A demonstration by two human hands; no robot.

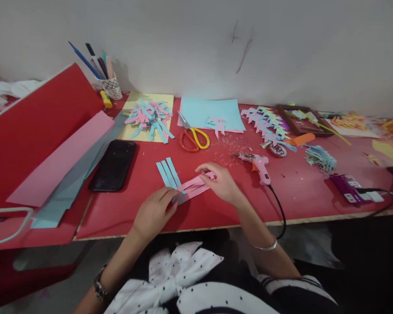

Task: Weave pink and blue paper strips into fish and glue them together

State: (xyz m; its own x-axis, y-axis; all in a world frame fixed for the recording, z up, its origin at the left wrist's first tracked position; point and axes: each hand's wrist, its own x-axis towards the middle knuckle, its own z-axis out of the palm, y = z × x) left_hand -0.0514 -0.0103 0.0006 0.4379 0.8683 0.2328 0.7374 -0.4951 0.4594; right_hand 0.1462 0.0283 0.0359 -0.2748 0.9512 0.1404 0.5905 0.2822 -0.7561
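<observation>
Blue paper strips [169, 172] and pink paper strips [196, 186] cross each other on the red table in front of me. My left hand [157, 210] pinches them near the crossing, and its fingers cover part of that spot. On the other side, the thumb and fingers of my right hand [223, 182] close on the far end of the pink strips. The blue ends fan out away from me, beyond my left hand. To the right of my right hand lies a pink glue gun [256, 165], its small red light lit. Scissors [194, 138] with red and yellow handles rest beyond my hands.
A black phone [113, 165] lies at left, near a leaning red board [42, 131] and long pink paper [65, 159]. Behind are a pen cup [111, 88], a pile of folded strips [150, 115] and blue sheets [212, 111]. A purple power strip [350, 189] sits at right.
</observation>
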